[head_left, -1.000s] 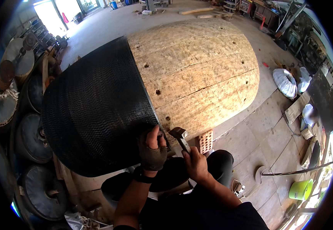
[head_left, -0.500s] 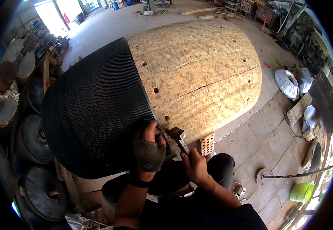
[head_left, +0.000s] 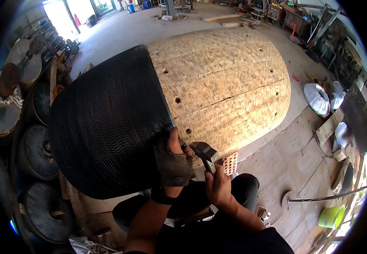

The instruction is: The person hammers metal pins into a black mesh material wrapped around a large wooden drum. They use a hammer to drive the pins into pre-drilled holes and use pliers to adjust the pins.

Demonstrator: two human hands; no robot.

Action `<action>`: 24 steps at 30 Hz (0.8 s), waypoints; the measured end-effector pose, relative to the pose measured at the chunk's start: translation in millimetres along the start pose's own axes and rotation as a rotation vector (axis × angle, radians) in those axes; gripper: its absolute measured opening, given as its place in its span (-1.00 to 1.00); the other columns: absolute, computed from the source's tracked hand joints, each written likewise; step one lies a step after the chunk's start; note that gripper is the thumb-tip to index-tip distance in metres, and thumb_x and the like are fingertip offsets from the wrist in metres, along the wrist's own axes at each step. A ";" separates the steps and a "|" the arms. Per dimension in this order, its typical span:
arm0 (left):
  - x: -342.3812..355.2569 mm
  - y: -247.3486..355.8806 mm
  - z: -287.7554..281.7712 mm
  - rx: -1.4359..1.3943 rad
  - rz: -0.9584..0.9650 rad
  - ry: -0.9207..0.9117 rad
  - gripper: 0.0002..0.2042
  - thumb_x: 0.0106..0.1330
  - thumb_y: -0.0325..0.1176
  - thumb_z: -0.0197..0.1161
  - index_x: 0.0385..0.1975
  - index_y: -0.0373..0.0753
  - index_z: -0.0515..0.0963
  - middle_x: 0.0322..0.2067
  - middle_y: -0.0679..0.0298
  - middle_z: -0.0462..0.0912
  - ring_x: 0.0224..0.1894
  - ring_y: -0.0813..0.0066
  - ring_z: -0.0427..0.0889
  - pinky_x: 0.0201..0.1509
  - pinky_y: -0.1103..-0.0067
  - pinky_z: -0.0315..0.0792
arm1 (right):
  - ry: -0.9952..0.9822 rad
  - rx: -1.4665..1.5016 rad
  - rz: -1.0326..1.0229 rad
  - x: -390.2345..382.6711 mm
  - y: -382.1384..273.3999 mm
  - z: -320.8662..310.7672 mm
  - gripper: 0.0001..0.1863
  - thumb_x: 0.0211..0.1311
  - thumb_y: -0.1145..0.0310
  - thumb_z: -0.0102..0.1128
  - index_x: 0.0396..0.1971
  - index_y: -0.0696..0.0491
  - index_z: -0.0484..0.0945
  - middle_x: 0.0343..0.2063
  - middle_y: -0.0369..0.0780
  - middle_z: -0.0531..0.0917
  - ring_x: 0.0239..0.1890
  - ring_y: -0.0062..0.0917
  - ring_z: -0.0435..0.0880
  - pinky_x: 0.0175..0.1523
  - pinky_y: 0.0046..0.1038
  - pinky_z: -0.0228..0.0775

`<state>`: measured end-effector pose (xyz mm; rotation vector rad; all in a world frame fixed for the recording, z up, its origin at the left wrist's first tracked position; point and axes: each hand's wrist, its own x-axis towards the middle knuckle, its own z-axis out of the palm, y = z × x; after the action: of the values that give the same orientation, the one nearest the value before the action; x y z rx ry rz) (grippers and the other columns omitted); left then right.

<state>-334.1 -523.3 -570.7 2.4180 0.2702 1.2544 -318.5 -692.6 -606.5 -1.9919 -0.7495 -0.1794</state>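
A big wooden drum form [head_left: 225, 89] lies on its side, with a black woven sleeve [head_left: 107, 122] wrapped around its left part. My left hand [head_left: 173, 158], in a dark fingerless glove, presses on the lower edge of the black sleeve where it meets the bare wood. My right hand [head_left: 218, 186] grips the handle of a hammer [head_left: 204, 153], whose dark head hangs close to the wood just right of my left thumb. My knees in dark trousers are below the drum.
A perforated orange brick [head_left: 230, 162] props the drum from underneath. Round metal discs and drums [head_left: 35, 148] are stacked along the left. White sacks [head_left: 316, 98] lie at the right, a green bucket [head_left: 330, 216] and a cable at lower right. Concrete floor stretches beyond.
My left hand has slid slightly up along the sleeve's edge. The hammer head has shifted a little toward the wood; the drum has not moved.
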 end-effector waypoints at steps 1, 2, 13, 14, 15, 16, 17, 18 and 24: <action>-0.1 2.6 -2.4 0.014 0.000 -0.006 -0.32 0.05 -0.61 0.31 0.28 -0.38 0.31 -0.31 0.19 0.55 -0.27 0.27 0.53 -0.12 0.31 0.43 | -0.042 -0.027 0.015 1.0 0.0 -0.3 -0.76 0.36 0.38 0.19 -0.13 0.19 0.39 -0.53 0.09 0.61 -0.48 0.10 0.63 -0.42 -0.04 0.46; -0.3 4.8 -4.6 0.029 -0.001 -0.011 -0.33 0.08 -0.57 0.32 0.28 -0.39 0.30 -0.30 0.18 0.55 -0.26 0.24 0.53 -0.09 0.29 0.42 | -0.083 -0.054 0.029 2.9 0.1 0.9 -0.76 0.37 0.40 0.16 -0.12 0.20 0.38 -0.53 0.08 0.60 -0.47 0.11 0.63 -0.42 -0.05 0.45; -66.0 41.3 -48.2 -0.064 -0.133 -0.750 -0.63 0.28 -0.27 0.25 0.02 -0.33 0.49 -0.12 0.07 0.58 -0.12 0.17 0.60 -0.02 0.32 0.47 | -0.119 -0.034 0.051 8.9 7.4 11.6 -0.84 0.40 0.40 0.06 -0.25 0.20 0.37 -0.65 -0.06 0.57 -0.62 -0.01 0.62 -0.48 -0.11 0.46; -58.6 50.4 -55.8 -0.108 -0.197 -1.045 -0.72 0.29 -0.28 0.22 -0.08 -0.29 0.55 -0.18 0.11 0.58 -0.16 0.19 0.60 -0.11 0.30 0.49 | -0.111 0.058 0.117 2.5 3.1 6.1 -0.83 0.40 0.40 0.05 -0.23 0.21 0.37 -0.63 -0.05 0.58 -0.61 -0.03 0.63 -0.47 -0.11 0.47; -76.8 43.5 -45.7 -0.317 -0.263 -0.998 -0.75 0.31 -0.26 0.19 -0.14 -0.29 0.54 -0.22 0.12 0.57 -0.17 0.20 0.59 -0.13 0.31 0.48 | -0.101 0.150 0.184 -0.7 0.4 1.5 -0.83 0.40 0.40 0.05 -0.21 0.22 0.38 -0.62 -0.04 0.59 -0.59 -0.06 0.65 -0.46 -0.11 0.47; -115.2 30.7 -29.5 -0.505 -0.342 -0.934 -0.78 0.32 -0.25 0.17 -0.20 -0.28 0.54 -0.26 0.13 0.57 -0.18 0.22 0.59 -0.14 0.32 0.48 | 0.025 0.056 -0.196 2.2 -1.0 -0.9 -0.79 0.39 0.41 0.05 -0.13 0.24 0.39 -0.56 0.00 0.61 -0.51 -0.06 0.68 -0.41 -0.12 0.49; -151.1 19.6 -9.4 -0.636 -0.406 -0.867 -0.79 0.33 -0.25 0.16 -0.23 -0.27 0.53 -0.29 0.13 0.56 -0.19 0.23 0.58 -0.14 0.33 0.47 | 0.011 0.020 -0.152 0.1 3.4 2.7 -0.76 0.37 0.40 0.09 -0.09 0.23 0.39 -0.54 0.04 0.62 -0.48 -0.01 0.69 -0.40 -0.10 0.50; -187.2 7.8 12.1 -0.769 -0.460 -0.799 -0.79 0.33 -0.25 0.15 -0.26 -0.27 0.53 -0.32 0.14 0.56 -0.19 0.24 0.58 -0.15 0.34 0.47 | -0.002 -0.018 -0.108 -2.1 8.9 6.7 -0.72 0.35 0.39 0.14 -0.06 0.22 0.38 -0.52 0.09 0.63 -0.46 0.03 0.69 -0.40 -0.09 0.51; -159.1 20.0 -3.4 -0.317 0.030 -0.773 -0.84 0.29 -0.30 0.18 -0.30 -0.26 0.56 -0.31 0.16 0.56 -0.17 0.24 0.56 -0.09 0.38 0.46 | -0.071 0.060 0.005 3.6 2.5 3.4 -0.81 0.38 0.40 0.14 -0.15 0.18 0.41 -0.57 0.06 0.61 -0.54 -0.01 0.66 -0.49 -0.11 0.43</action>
<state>-429.1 -595.7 -677.7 2.4131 -0.1787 0.2676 -314.8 -689.1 -608.6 -1.9515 -0.7862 -0.0825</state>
